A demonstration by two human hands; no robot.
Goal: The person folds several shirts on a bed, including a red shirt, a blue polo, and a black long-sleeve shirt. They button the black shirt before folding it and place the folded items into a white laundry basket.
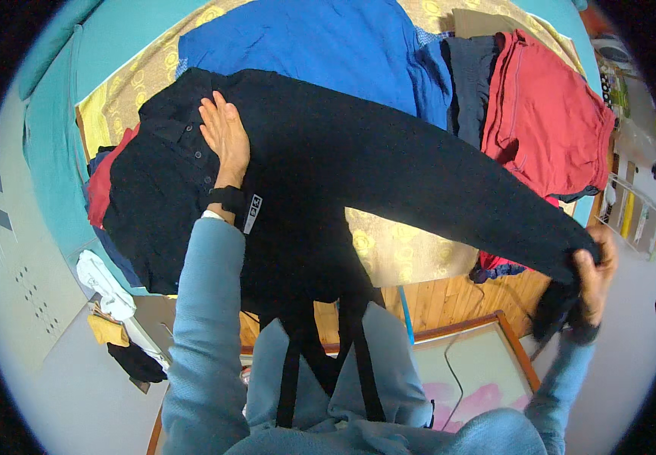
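Note:
A black buttoned shirt (290, 144) lies spread over a yellow patterned cloth, its buttons running down the left part and one long sleeve stretched out to the right. My left hand (225, 136) rests flat on the shirt beside the buttons near the collar, fingers straight. At the far right end, my right hand (597, 269) grips the sleeve's cuff, with the thumb on top and the fingers partly hidden behind the fabric. A small white tag with dark print (253, 214) shows on the shirt near my left wrist.
Behind the shirt lies a blue garment (313, 45). Folded red (551, 114) and dark grey (470, 83) clothes sit at the right. More red cloth (108, 182) pokes out at the left. The yellow patterned cover (403, 250) lies over a teal surface (47, 152).

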